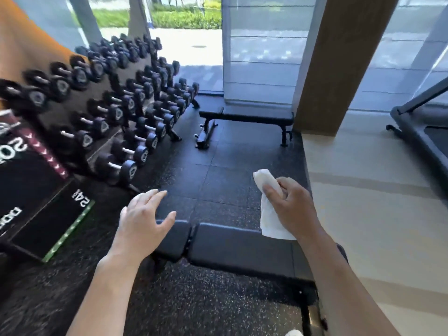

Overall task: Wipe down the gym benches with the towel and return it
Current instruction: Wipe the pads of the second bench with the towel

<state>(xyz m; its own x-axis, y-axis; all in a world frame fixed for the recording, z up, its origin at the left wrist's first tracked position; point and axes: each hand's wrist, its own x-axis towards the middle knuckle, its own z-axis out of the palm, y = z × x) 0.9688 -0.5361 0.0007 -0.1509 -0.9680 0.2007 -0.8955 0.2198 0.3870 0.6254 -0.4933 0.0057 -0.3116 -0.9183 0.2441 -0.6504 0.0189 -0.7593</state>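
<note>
"24" on plyo box

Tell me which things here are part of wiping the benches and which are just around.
For the job: towel gripped in the right hand, near bench, far bench.
Just around: dumbbell rack, jump box, treadmill.

Both forearms are showing bare from the bottom edge of the view up to the wrists, with no sleeve, watch, ring or glove appearing on the left hand or the right hand.
</note>
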